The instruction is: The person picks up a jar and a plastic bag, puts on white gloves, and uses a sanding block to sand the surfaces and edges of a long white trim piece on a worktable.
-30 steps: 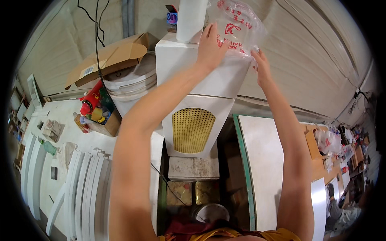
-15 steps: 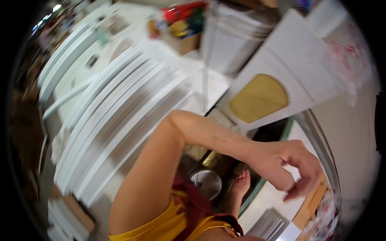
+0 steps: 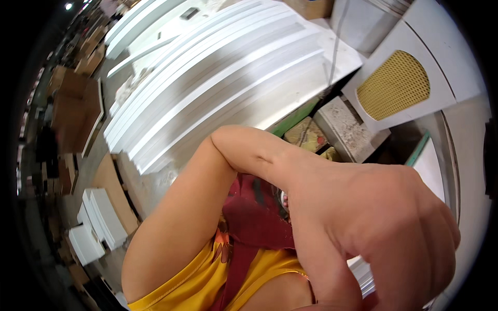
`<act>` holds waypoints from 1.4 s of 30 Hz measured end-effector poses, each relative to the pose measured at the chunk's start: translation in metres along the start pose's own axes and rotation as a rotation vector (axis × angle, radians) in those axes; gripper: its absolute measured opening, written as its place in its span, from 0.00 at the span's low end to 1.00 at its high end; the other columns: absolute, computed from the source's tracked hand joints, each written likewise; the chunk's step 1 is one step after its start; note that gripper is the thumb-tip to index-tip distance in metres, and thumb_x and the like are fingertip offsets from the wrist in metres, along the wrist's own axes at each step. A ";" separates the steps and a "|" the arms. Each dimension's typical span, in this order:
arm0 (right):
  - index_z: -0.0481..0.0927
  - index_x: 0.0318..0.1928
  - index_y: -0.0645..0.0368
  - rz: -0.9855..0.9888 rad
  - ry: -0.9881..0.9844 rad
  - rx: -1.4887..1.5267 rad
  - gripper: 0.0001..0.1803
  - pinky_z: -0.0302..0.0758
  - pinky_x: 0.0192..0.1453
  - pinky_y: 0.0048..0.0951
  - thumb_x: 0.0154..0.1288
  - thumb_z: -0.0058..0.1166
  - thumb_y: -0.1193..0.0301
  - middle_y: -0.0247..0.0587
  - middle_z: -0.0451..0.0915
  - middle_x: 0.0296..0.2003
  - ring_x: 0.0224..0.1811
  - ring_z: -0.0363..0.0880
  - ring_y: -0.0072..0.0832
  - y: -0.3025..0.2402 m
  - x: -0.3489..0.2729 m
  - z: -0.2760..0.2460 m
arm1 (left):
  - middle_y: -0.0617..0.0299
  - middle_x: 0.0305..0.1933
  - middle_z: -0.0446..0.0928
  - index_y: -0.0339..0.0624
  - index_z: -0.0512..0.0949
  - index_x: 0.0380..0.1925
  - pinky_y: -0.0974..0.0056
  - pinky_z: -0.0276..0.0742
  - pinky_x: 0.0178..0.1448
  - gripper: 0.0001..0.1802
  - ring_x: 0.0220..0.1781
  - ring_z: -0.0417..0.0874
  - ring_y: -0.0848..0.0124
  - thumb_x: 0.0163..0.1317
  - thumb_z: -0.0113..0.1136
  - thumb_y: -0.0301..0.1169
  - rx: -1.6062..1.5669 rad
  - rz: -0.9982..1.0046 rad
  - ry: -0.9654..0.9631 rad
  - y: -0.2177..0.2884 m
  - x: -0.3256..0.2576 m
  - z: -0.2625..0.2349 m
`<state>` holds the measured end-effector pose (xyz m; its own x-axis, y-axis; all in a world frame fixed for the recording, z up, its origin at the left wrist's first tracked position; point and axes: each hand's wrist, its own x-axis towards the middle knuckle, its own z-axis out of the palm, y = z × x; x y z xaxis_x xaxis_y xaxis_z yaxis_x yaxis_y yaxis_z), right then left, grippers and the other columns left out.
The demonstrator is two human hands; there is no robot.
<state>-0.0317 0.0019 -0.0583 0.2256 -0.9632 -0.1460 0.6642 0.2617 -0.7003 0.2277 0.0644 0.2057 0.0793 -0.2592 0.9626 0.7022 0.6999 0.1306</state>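
Raised close to the camera, my left hand (image 3: 394,228) has its fingers curled toward the thumb, with a small gap inside the bend. Its fingertips reach the lower edge of the picture, so whatever they hold, if anything, is hidden. The left elbow is bent and the forearm crosses the middle. Of my right hand (image 3: 286,201) only small reddish fingertips seem to show behind the left forearm. Below lie a maroon apron (image 3: 259,217) and yellow clothing (image 3: 187,277). Nearest beyond the left hand stands a white panel with a yellow mesh inset (image 3: 395,85).
Long white strips (image 3: 218,67) lie stacked on a table at upper left. Past the forearm are a stained grey block (image 3: 347,127) and a worn yellowish block (image 3: 305,133). A white bucket (image 3: 363,23) stands at the back. White pieces (image 3: 101,217) sit low at left.
My left hand has come nearer the camera and looks much larger. The view has shifted, bringing the strips rightward. My right hand and a round metal container, both plain before, are now mostly hidden.
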 end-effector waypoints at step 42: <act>0.82 0.24 0.65 1.263 -1.454 1.474 0.11 0.79 0.33 0.09 0.52 0.61 0.94 0.45 0.84 0.26 0.23 0.81 0.20 0.218 -0.380 0.520 | 0.56 0.31 0.81 0.33 0.85 0.28 0.70 0.72 0.32 0.04 0.30 0.81 0.70 0.53 0.70 0.23 0.762 0.267 0.210 0.384 -0.073 0.144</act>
<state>0.3982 0.4567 0.2081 0.4548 0.0830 0.8867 -0.4097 0.9035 0.1256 0.3893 0.4480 0.2197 0.3583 -0.0865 0.9296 -0.0242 0.9945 0.1019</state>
